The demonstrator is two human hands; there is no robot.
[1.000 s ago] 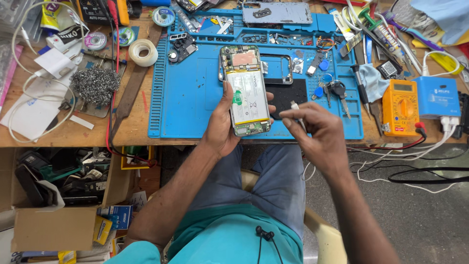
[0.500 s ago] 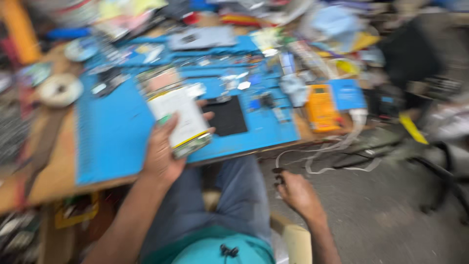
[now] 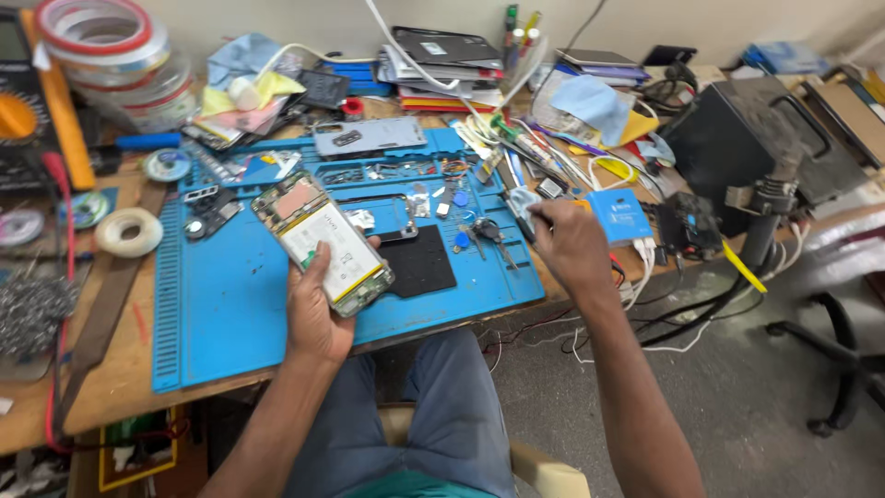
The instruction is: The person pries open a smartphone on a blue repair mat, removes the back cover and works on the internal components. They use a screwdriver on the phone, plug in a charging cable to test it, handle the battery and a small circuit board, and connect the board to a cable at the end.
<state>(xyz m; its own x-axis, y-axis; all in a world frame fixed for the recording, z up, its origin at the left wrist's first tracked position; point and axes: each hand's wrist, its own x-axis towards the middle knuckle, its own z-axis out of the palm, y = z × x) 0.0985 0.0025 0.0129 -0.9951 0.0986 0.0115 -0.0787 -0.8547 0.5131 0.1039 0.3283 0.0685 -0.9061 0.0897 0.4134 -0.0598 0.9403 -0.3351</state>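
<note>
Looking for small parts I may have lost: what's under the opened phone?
The left hand holds the opened phone above the blue mat. The mat beneath it is hidden, so I cannot tell.

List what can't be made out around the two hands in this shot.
- Head view: what the right hand grips, covered by its own fingers.
- Underside of the opened phone, facing away in the left hand.
- Small parts in the blue mat trays: too small.
- Meter: cut by the left edge.

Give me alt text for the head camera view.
The left hand holds an opened phone over a blue work mat, while the right hand reaches to a small tool on a cluttered wooden bench.
</note>
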